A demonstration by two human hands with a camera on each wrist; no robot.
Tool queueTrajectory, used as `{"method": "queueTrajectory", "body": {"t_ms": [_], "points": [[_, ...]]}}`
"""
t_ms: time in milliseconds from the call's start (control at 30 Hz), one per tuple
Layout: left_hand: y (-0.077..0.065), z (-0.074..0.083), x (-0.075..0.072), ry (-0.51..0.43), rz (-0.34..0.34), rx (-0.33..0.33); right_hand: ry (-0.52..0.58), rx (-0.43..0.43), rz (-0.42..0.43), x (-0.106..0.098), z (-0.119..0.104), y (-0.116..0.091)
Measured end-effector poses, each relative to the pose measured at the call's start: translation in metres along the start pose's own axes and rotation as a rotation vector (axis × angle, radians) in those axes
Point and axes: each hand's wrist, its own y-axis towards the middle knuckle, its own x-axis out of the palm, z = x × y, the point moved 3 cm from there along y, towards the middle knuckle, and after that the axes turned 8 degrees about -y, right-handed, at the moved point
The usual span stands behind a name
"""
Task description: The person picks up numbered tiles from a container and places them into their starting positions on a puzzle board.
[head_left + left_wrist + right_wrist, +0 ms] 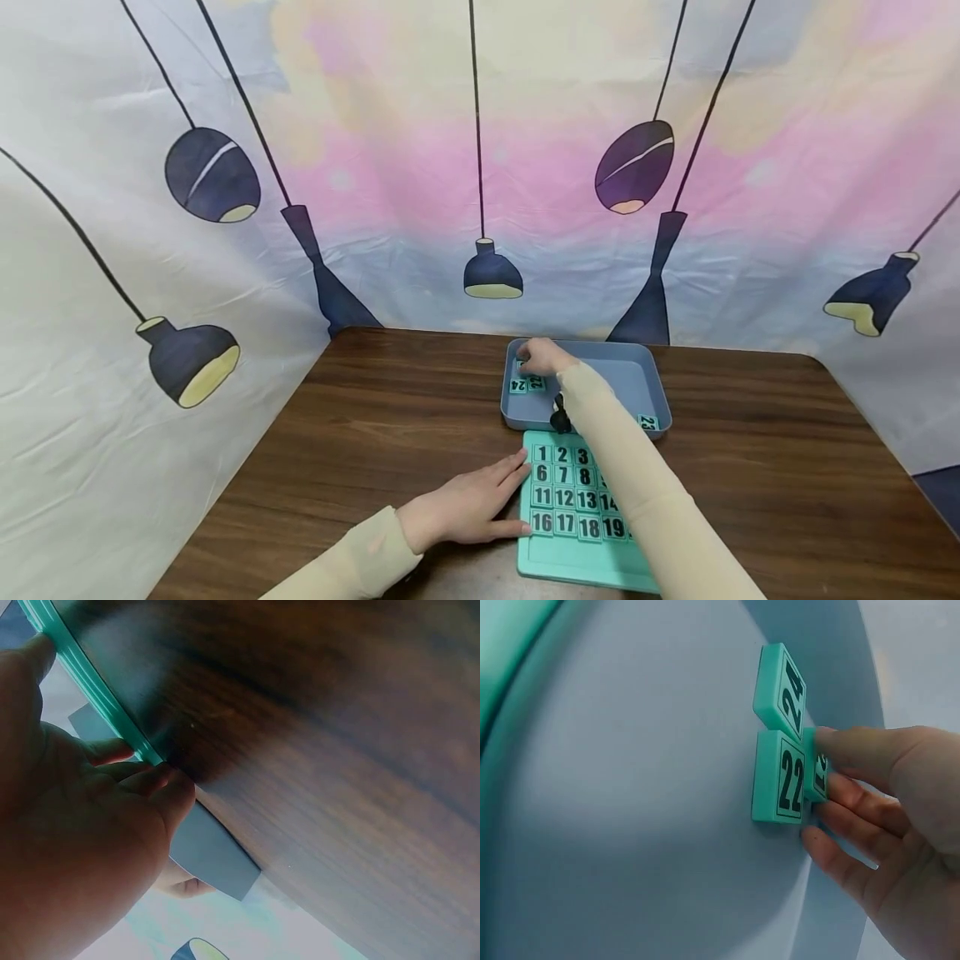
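Note:
My right hand [546, 357] reaches into the left back part of a blue-grey tray [615, 375]. In the right wrist view its thumb and fingers pinch a green number tile [820, 776], partly covered by the thumb. Beside that tile lie tile 22 [780, 780] and tile 24 [781, 690], face up. Near me, a green number board [577, 562] holds rows of tiles starting from 1, with a bare strip along its front; my right sleeve hides its right side. My left hand [472, 504] rests with extended fingers and thumb against the board's left edge.
Tile 23 [648, 422] lies in the tray's front right corner. A black wrist camera [559, 414] sits under my right wrist, over the tray's front rim. The brown wooden table [390, 417] ends at a cloth backdrop [420, 275] printed with lamps.

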Motion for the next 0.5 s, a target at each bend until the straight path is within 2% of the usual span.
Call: {"method": "queueTrajectory", "body": {"t_ms": [200,500], "points": [[0.001,0.001,0.0,-0.007,-0.006,-0.004,-0.027,0.012,-0.029,0.001,0.001,-0.003],[0.002,0.0,0.0,0.0,-0.001,-0.004,0.051,-0.013,0.0,-0.006,0.003,-0.015]]}}
